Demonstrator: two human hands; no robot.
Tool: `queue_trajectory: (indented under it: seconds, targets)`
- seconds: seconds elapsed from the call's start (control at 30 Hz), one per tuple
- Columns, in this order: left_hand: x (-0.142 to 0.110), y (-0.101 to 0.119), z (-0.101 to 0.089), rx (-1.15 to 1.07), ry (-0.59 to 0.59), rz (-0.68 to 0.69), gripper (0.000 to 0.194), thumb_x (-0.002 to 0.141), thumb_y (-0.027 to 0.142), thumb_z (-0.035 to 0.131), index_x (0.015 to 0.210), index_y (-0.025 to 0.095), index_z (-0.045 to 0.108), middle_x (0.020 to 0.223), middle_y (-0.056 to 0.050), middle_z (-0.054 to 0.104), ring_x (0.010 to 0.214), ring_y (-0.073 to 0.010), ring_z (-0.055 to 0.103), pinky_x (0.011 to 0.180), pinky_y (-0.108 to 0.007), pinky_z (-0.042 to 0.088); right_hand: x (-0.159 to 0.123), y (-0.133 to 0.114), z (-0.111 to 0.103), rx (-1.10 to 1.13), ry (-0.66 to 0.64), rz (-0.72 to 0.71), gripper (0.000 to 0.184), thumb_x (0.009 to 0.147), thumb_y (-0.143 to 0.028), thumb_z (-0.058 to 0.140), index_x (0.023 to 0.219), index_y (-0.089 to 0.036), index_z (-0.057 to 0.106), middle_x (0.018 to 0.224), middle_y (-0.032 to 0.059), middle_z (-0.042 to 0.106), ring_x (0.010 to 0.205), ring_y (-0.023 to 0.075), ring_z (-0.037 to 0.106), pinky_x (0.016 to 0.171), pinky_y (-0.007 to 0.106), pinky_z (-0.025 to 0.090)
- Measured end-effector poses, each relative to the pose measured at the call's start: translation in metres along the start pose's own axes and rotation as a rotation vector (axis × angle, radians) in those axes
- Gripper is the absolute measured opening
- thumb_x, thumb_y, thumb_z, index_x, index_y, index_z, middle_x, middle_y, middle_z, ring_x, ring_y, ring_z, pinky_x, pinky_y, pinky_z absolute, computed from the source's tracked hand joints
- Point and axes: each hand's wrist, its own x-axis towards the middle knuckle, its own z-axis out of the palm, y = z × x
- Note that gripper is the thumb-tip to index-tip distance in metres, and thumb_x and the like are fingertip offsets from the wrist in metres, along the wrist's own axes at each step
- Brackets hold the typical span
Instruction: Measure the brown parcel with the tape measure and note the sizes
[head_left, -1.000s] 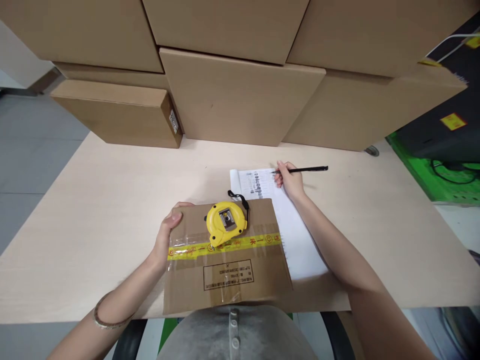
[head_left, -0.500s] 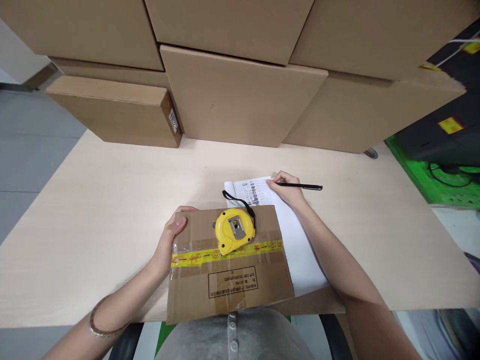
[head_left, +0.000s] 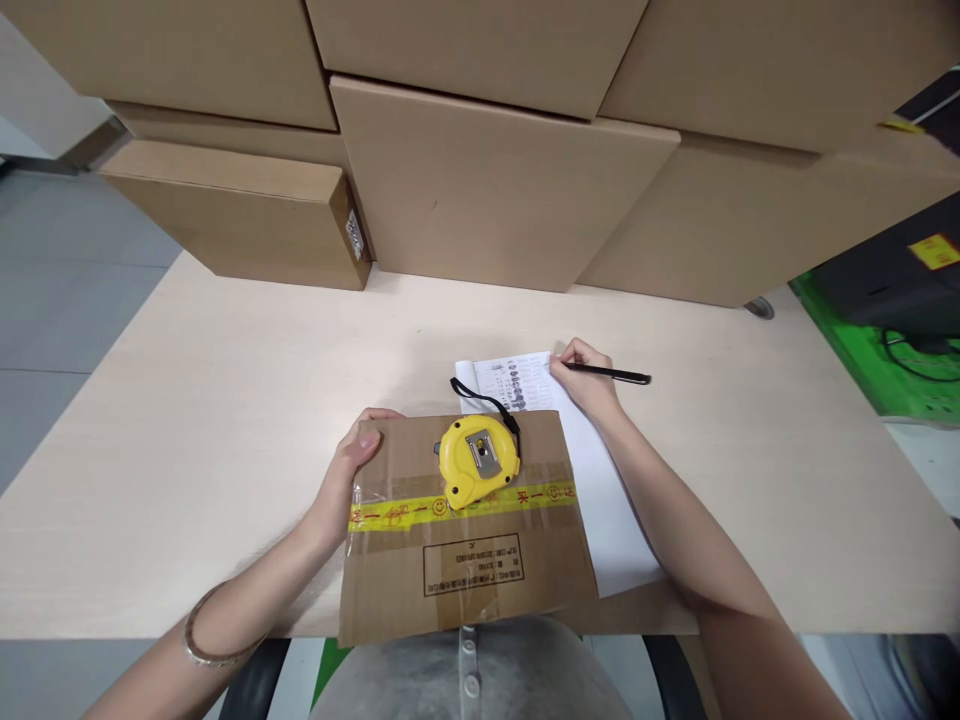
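Observation:
My left hand [head_left: 358, 452] grips the left edge of a cardboard box [head_left: 390, 580], thumb on its top face. Yellow printed tape and a black stamped label cross that face. On the box lies a yellow tape measure [head_left: 461, 462] with a black wrist strap [head_left: 487, 400] reaching past the far edge. My right hand [head_left: 586, 380] is closed around a black pen [head_left: 619, 375], its tip hidden by the fingers. Under that hand is a white sheet of paper [head_left: 600, 500] with rows of handwriting at its top. The box covers the paper's left part.
Large cardboard boxes [head_left: 495, 190] are stacked along the back of the pale table [head_left: 150, 480]. A flatter carton [head_left: 255, 230] stands at the back left. Right of the table are a green surface [head_left: 862, 350] and dark equipment with a cable. A chair's armrests flank my body.
The whole view has shifted slightly, so most things appear a little further right. My right hand with the pen has moved slightly right along the paper's writing. The left hand keeps its hold.

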Motion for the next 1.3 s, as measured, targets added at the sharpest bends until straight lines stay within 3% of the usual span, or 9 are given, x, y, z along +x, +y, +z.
queue_trajectory:
  seconds: [0.2,0.8,0.93,1.1,1.3]
  targets:
    - [-0.001,-0.001,0.001,-0.002,-0.024,0.010,0.043,0.073,0.061,0.075,0.094,0.024,0.069,0.098,-0.005,0.065,0.100,-0.0287,0.059,0.068,-0.032,0.049,-0.003,0.002,0.000,-0.029,-0.017,-0.004,0.026,0.074,-0.038,0.072,0.064,-0.025,0.052,0.060,-0.0040,0.050,0.061,0.0153,0.045,0.061,0.031,0.036]
    - [-0.001,0.001,0.000,0.009,-0.020,-0.023,0.052,0.070,0.067,0.076,0.097,0.024,0.067,0.094,-0.003,0.070,0.088,-0.0249,0.062,0.068,-0.032,0.047,-0.004,0.002,0.002,0.002,0.016,-0.004,0.030,0.072,-0.037,0.076,0.060,-0.025,0.051,0.055,-0.0060,0.049,0.057,0.0134,0.044,0.058,0.029,0.035]
    - [0.001,0.000,0.000,0.001,-0.010,-0.001,0.049,0.070,0.064,0.076,0.095,0.023,0.068,0.094,-0.003,0.070,0.090,-0.0253,0.062,0.069,-0.032,0.047,-0.004,-0.001,-0.002,0.136,0.005,-0.020,0.035,0.082,-0.055,0.071,0.073,-0.025,0.057,0.063,-0.0025,0.064,0.054,0.0137,0.053,0.057,0.029,0.046]
    - [0.005,-0.004,-0.001,-0.031,-0.016,0.023,0.046,0.068,0.061,0.077,0.092,0.023,0.069,0.089,-0.002,0.067,0.086,-0.0232,0.059,0.072,-0.031,0.047,-0.005,0.000,-0.003,0.264,-0.067,-0.028,0.060,0.088,-0.081,0.055,0.079,-0.022,0.064,0.077,0.0089,0.077,0.067,0.0198,0.074,0.072,0.037,0.063]
    - [0.008,-0.009,-0.003,-0.085,-0.037,0.031,0.042,0.069,0.057,0.077,0.090,0.022,0.069,0.089,-0.002,0.066,0.088,-0.0229,0.058,0.077,-0.032,0.047,-0.019,0.001,0.006,0.192,0.015,-0.078,0.060,0.097,-0.079,0.045,0.084,-0.023,0.063,0.079,0.0071,0.076,0.071,0.0198,0.075,0.077,0.038,0.064]
